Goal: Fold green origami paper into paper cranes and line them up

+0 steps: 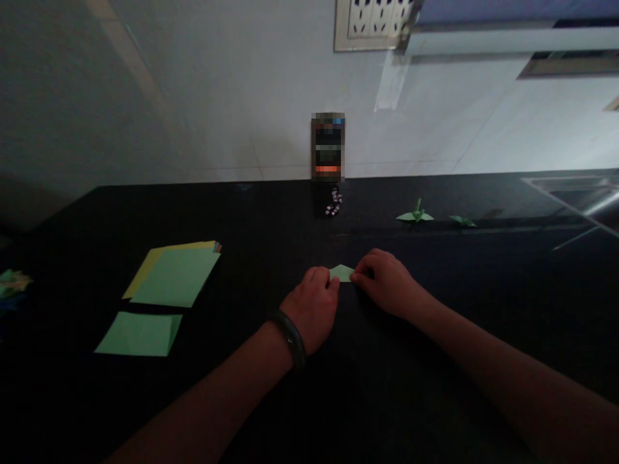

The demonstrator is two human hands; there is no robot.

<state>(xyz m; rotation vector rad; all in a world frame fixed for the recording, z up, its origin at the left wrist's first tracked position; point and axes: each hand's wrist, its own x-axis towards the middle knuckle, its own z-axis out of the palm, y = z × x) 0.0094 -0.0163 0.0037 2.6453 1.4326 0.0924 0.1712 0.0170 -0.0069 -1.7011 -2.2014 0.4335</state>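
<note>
A small piece of folded green paper (pixel 342 273) lies on the dark countertop, its top edge rising to a low point. My left hand (pixel 312 303), with a dark bangle at the wrist, closes on the paper's left end. At the opposite end, the thumb and fingers of my right hand (pixel 384 280) pinch the right corner. Both hands cover the paper's ends, so only its middle shows. Farther back on the right stand a folded green paper crane (pixel 416 215) and another small green folded piece (pixel 463 221).
Left of my hands lies a stack of square paper (pixel 176 277), green over yellow, with a creased green sheet (pixel 138 334) nearer me. A phone (pixel 328 147) leans on the wall behind a beaded bracelet (pixel 333 203). Colourful folded paper (pixel 13 283) sits at the far left.
</note>
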